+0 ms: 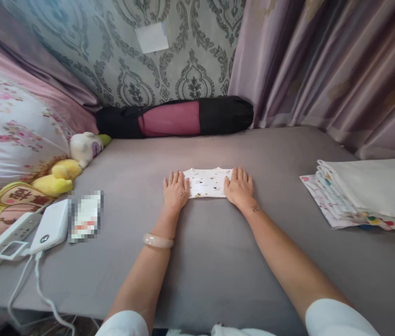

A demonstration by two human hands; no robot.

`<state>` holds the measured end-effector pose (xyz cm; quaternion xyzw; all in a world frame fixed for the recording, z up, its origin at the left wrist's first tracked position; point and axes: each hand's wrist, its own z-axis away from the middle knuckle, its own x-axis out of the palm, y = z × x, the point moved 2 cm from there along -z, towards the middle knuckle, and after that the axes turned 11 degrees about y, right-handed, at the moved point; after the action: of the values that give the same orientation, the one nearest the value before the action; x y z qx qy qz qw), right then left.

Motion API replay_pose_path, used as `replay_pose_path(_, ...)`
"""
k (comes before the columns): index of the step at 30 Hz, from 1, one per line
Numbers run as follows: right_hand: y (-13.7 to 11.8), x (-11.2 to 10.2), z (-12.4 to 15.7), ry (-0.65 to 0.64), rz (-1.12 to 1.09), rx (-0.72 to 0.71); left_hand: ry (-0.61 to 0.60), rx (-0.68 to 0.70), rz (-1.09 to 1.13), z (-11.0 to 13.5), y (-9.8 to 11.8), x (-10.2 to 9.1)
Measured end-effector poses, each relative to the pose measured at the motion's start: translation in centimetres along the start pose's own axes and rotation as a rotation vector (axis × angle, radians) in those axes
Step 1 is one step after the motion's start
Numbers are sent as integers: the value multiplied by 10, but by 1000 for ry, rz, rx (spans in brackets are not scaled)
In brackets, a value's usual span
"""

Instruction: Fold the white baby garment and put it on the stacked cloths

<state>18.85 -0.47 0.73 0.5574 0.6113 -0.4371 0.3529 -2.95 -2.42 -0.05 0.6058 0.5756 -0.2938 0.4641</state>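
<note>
A small white garment [207,183] with a scattered print lies folded into a flat rectangle on the grey sheet [211,261]. Over its left end rests my left hand [177,190], palm down, fingers stretched out and pointing away from me. My right hand [240,186] lies the same way over the right end, its thumb on the cloth. Both hands press flat and grip nothing. The cloth beneath my palms is hidden. A pale bangle [158,241] circles my left forearm.
Stacked folded cloths [369,196] sit at the right. A black and maroon long bag [176,117] lies along the wall. At the left are plush toys [55,179], a white power bank [50,224] with cables, a power strip [3,249] and a blurred packet [86,217].
</note>
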Motion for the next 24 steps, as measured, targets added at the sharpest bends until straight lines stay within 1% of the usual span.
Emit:
replay_pose_path(2,-6,-5,0,72,-35,-85,138,47,15,0,5,-5)
replay_pose_path(4,-16,-10,0,117,-111,-213,246,135,59,1,15,-11)
replay_pose_path(6,-27,-13,2,110,-192,-341,263,241,107,4,28,-14)
replay_pose_path(8,-37,-13,5,73,-247,-435,231,309,137,7,39,-13)
replay_pose_path(11,-44,-10,8,17,-273,-488,169,330,153,10,48,-7)
replay_pose_path(13,-44,-7,9,2,-273,-491,104,318,139,11,49,-2)
replay_pose_path(15,-43,-3,9,-22,-271,-495,5,290,110,11,48,3)
replay_pose_path(18,-42,4,11,-87,-263,-490,-120,246,74,10,47,6)
replay_pose_path(20,-41,7,12,-110,-257,-483,-149,239,62,10,48,6)
replay_pose_path(24,-42,9,12,-106,-253,-483,-158,234,51,10,49,4)
